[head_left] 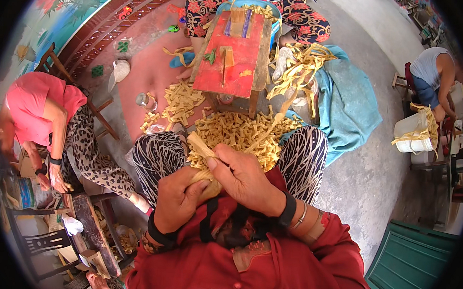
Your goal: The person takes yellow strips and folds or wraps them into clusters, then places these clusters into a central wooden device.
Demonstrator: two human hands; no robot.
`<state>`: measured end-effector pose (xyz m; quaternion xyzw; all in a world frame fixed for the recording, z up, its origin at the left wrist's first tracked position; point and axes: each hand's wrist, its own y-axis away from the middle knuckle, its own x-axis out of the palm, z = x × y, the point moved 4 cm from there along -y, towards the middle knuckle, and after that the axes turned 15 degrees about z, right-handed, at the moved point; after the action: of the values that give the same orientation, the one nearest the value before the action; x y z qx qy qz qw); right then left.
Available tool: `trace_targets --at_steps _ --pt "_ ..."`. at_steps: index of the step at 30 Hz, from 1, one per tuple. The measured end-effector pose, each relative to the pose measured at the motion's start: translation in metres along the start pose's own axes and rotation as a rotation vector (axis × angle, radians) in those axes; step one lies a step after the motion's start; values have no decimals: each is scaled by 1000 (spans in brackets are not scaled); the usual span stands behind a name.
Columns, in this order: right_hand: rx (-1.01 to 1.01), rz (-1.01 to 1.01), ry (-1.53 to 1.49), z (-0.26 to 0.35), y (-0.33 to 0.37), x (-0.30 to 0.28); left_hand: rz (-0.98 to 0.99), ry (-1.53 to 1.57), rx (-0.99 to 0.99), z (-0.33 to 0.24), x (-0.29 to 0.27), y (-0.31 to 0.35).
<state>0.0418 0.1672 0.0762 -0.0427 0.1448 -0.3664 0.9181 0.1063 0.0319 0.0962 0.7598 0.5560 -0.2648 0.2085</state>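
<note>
Above my lap, my left hand (177,200) is closed around the lower part of a yellowish folded strip (200,144). My right hand (248,179) pinches the same strip higher up, thumb pressed on it, with the flat end sticking out to the upper left. What lies under the fingers is hidden. A long pale strip (270,126) stretches from near my right hand toward a heap of loose long strips (303,70). Between my knees lies a big pile of short folded yellow pieces (224,131).
A low red-topped wooden bench (238,58) stands ahead, with a person seated behind it. A blue cloth (349,103) spreads to its right. Another person sits at left beside a dark wooden bench (93,226). At far right, someone bends near a white bucket (412,133). A glass jar (146,102) stands at left.
</note>
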Motion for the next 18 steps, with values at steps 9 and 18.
trace_targets --at_steps 9,18 --pt "111 357 -73 -12 16 -9 -110 -251 378 -6 13 -5" --pt "-68 210 -36 -14 31 -35 366 1305 120 9 40 -21"
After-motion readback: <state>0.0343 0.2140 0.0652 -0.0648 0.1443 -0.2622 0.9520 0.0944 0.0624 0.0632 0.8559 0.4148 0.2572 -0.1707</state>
